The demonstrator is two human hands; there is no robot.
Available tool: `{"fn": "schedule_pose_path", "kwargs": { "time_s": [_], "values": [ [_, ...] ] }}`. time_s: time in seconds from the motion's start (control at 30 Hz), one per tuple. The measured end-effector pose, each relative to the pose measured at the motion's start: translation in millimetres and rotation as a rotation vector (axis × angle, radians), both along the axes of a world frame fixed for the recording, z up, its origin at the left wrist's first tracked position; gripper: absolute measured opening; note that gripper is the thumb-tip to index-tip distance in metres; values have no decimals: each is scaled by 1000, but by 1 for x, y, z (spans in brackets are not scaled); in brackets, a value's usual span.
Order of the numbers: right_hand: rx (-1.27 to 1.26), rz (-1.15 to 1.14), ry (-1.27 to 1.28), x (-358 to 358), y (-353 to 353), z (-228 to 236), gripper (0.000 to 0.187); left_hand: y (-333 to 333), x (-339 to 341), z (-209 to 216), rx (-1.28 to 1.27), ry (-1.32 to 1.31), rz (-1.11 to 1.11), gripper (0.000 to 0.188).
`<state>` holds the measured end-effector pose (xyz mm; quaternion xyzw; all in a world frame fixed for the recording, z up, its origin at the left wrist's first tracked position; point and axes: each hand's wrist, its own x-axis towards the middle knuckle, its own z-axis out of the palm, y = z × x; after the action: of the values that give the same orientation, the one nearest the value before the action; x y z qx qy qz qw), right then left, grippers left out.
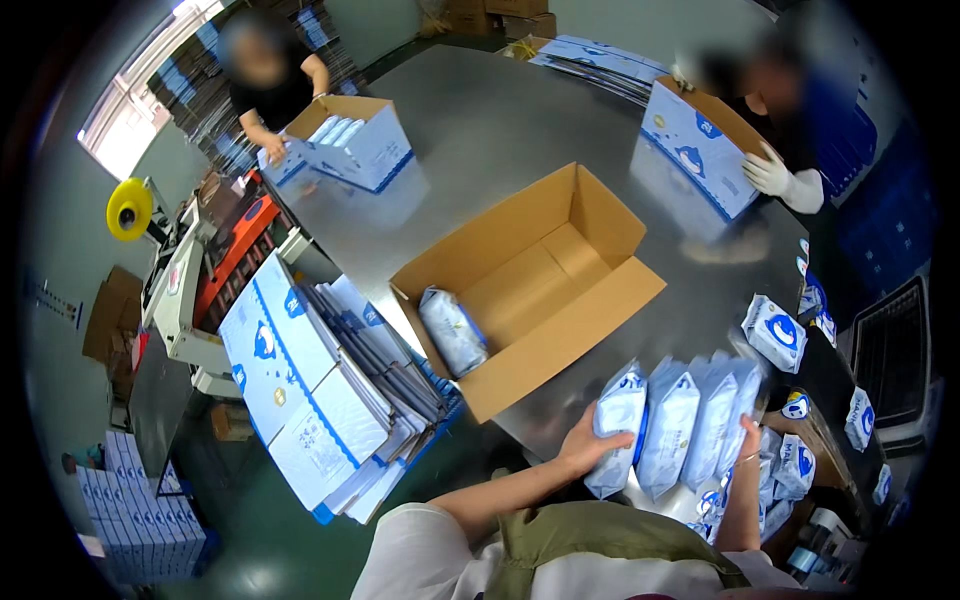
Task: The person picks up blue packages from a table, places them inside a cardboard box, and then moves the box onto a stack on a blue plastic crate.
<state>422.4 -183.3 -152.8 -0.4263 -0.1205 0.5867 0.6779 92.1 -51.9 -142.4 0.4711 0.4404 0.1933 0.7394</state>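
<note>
Between my two hands a row of several pale blue wipes packs stands on edge, pressed side by side. My left hand is closed on the left end of the row, its thumb across the outermost pack. At the other end my right hand presses against the last pack, partly hidden by it. Ahead and to the left lies an open cardboard box, brown inside. One wipes pack rests in its left end. Loose wipes packs are heaped just right of my right hand.
A stack of flattened blue cartons stands at left, beside a machine with a yellow reel. Single packs lie at right along a dark conveyor. Across the metal table, two people handle blue cartons.
</note>
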Motion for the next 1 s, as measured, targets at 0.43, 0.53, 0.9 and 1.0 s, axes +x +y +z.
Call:
{"fn": "schedule_pose_path", "kwargs": {
  "time_s": [0.43,0.53,0.9,1.0],
  "values": [
    [265,87,-1073,-30,337,130,53,160,-66,56,440,-314,748,74],
    [141,323,-1795,-81,396,99,51,159,-73,20,376,234,702,68],
    [-201,679,-1989,-49,443,1,34,94,-126,-4,1132,920,-318,70],
    [-351,590,-1867,-27,352,6,32,120,-114,110,571,854,-670,84]
  ]
}}
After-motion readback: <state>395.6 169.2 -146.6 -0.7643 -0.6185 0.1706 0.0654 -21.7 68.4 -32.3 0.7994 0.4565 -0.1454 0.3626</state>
